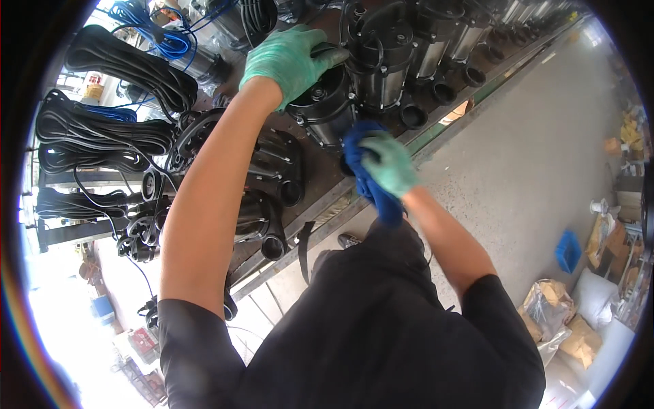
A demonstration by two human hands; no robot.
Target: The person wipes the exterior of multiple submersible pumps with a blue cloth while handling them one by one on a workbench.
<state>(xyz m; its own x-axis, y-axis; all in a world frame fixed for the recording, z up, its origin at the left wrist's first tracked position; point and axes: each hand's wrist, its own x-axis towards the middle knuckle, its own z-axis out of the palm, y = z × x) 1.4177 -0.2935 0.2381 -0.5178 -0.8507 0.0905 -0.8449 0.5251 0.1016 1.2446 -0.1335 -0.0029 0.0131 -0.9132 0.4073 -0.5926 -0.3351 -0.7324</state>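
Note:
Both my hands wear light green gloves. My left hand is closed around the dark handle on top of a black and silver submersible pump, which stands upright on the bench. In my right hand is a bunched blue cloth, which hangs down toward my body. That hand is somewhat blurred and sits at the pump's lower front, by its outlet. Whether the cloth touches the pump, I cannot tell.
More pumps line the bench to the far right, their round outlets facing the edge rail. Coiled black cables and blue cable lie at left. On the right floor are a blue crate and plastic-wrapped bags.

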